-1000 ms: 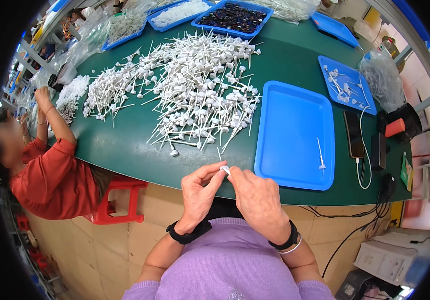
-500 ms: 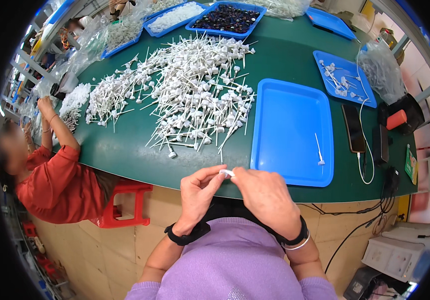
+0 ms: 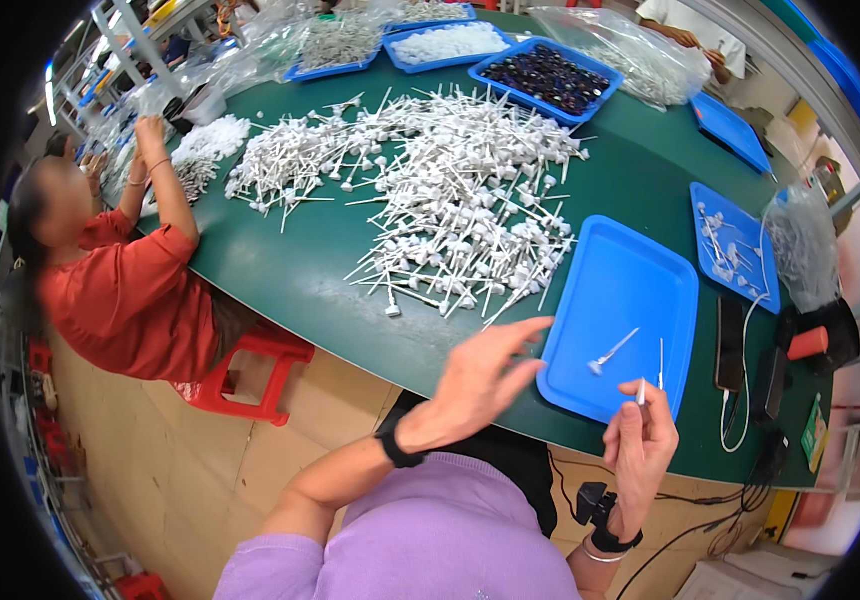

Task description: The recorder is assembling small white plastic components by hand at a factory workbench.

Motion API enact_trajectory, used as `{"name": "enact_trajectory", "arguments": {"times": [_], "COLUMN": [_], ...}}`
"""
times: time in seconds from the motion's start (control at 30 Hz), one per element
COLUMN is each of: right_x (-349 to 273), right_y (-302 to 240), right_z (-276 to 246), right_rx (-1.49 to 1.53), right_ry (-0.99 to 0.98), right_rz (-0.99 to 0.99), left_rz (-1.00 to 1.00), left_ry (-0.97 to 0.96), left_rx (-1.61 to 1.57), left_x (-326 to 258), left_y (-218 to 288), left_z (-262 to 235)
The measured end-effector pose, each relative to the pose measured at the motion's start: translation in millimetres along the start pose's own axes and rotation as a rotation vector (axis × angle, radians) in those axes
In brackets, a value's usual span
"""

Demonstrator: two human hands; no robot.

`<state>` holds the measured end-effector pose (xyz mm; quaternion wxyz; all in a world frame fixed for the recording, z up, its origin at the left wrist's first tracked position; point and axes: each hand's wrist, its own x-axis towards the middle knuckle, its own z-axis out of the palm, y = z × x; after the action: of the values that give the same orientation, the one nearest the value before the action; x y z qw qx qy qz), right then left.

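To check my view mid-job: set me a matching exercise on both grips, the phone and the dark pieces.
1. Left grip
2. Right grip
3. Phone
4. Dark pieces

A. Black, lying on the green table
B. Pinching a small white piece
C. Inside a blue tray
D. Open, holding nothing

Pairs: 1-D; 2-B; 3-A; 4-C

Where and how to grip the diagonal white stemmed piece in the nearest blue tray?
Likely pinch the white stemmed piece across the middle of its stem, from above: it lies diagonally in the nearest blue tray, the thin, straight stem uncovered, the wider head at its near-left end, and the tray's raised rim surrounds it.
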<state>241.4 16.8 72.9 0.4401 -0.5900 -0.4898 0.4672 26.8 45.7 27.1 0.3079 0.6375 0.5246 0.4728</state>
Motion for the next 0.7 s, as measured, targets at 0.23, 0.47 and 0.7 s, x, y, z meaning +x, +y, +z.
{"name": "enact_trajectory", "arguments": {"times": [0.23,0.47,0.7], "right_x": [3.9,-9.1,-2.6], "right_y": [44.2,30.6,9.3], "right_z": [22.0,64.2,88.5], "right_rx": [-0.408,-0.349,-0.3], "right_ry": [-0.126,-0.307,-0.315], "right_rz": [-0.116,-0.272,-0.508], "left_rz": [0.221,0.341,0.377], "left_ry": [0.016,-0.331,-0.038], "left_rx": [0.82,0.979,0.48], "left_x": [-16.7,3.5,-10.4], "left_y": [-62.0,-83.4,-43.0], "left_z": [-132.1,-144.5,-89.1]}}
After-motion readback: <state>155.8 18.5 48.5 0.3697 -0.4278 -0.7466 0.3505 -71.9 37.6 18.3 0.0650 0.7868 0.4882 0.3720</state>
